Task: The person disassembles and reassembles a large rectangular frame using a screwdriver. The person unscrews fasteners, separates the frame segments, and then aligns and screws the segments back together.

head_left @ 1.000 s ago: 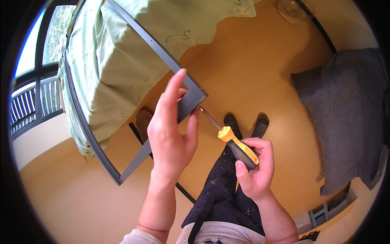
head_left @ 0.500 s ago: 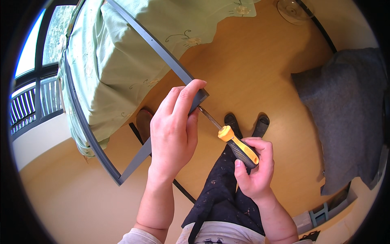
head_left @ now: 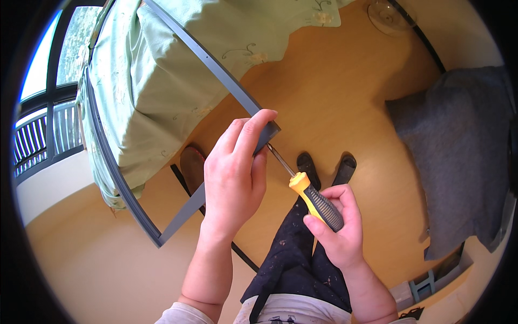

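Note:
My left hand [head_left: 232, 173] is closed around the corner of a grey frame [head_left: 229, 83], its fingers over the top bar and its palm covering part of the lower bar. From that corner one bar runs up to the far left, while another comes out below the hand toward a second corner at the left. In my right hand [head_left: 345, 232] is a screwdriver [head_left: 307, 194] with a yellow and black handle. Its metal shaft slants up to the left, and the tip meets the frame's corner just beside my left fingers. Whether a screw sits there is hidden.
Pale green embroidered cloth [head_left: 162, 102] drapes behind the frame. To the right hangs a dark grey cloth [head_left: 458, 156]. A clear round base [head_left: 388, 17] stands on the floor at the far right. Below are my slippered feet [head_left: 307, 164]. A window [head_left: 51, 102] is at left.
The screwdriver handle has turned about its axis, showing more of its black ribbed grip, as my right fingers shifted on it. My left hand and the frame corner moved slightly right and down.

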{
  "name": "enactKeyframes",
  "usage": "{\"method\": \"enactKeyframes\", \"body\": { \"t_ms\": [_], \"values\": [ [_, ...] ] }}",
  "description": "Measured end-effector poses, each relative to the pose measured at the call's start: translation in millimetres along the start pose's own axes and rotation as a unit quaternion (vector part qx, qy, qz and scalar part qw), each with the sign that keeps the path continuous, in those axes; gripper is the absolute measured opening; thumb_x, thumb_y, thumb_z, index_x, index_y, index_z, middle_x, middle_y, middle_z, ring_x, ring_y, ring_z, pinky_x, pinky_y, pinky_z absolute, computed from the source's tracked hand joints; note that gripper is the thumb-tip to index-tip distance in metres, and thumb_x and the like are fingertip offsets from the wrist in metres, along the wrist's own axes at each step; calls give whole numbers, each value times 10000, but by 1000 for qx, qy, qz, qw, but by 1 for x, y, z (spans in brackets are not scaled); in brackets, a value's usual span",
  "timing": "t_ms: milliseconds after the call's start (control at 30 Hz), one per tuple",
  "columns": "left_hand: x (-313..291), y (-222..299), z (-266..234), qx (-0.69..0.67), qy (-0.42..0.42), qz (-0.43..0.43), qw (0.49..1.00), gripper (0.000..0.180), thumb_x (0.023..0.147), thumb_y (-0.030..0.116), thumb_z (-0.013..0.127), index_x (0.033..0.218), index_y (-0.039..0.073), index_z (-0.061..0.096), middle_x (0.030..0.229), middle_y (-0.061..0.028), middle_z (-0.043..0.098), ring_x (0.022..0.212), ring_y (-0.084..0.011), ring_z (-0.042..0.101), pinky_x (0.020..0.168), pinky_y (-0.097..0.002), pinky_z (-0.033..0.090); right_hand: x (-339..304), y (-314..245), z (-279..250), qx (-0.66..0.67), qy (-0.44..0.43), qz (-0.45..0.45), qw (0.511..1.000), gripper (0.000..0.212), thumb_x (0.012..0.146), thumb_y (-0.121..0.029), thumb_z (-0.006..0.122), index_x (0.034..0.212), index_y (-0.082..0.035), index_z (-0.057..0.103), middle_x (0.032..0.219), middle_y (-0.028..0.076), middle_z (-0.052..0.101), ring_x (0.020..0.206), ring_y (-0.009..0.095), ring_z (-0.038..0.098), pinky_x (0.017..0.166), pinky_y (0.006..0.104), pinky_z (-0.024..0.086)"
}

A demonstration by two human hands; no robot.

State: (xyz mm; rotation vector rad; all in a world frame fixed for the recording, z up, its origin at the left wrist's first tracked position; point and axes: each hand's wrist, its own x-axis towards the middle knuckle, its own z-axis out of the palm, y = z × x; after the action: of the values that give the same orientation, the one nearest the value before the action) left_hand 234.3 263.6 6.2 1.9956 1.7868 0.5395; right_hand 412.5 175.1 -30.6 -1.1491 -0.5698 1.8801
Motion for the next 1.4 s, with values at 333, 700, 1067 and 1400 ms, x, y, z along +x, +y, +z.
{"method": "enactKeyframes", "body": {
  "t_ms": [333,700,1067,1400],
  "values": [
    [0,-1,-2,-14,-12,-17,1000,518,758,-140,561,1235,59,586,968,-148,604,844,-313,622,761,-346,506,14,-9,4,-325,83,-210,918,204,906,-113,699,991,-1,552,821,99,589,660,181,561,622,287,467],
    [-2,-7,-3,-13,-17,-2,1000,527,737,-114,614,1232,63,595,1000,-140,616,866,-323,615,746,-348,509,32,-28,-19,424,-129,347,827,186,1006,-150,540,1028,33,566,726,81,572,431,52,391,393,191,305],
    [-78,24,41,-545,-43,-283,788,575,945,350,621,1331,-62,514,1367,-182,561,1117,-213,578,1012,-358,442,40,-11,-24,474,-156,390,774,404,1066,-289,377,1059,64,573,769,164,624,434,128,497,380,222,392],
    [-60,30,25,-591,-8,-399,701,237,911,75,686,1122,-34,687,1117,-150,703,941,-186,672,777,-285,536,19,-13,-1,-475,9,-245,845,413,803,-68,772,1164,18,592,916,170,620,700,300,661,592,369,534]
  ]
}}
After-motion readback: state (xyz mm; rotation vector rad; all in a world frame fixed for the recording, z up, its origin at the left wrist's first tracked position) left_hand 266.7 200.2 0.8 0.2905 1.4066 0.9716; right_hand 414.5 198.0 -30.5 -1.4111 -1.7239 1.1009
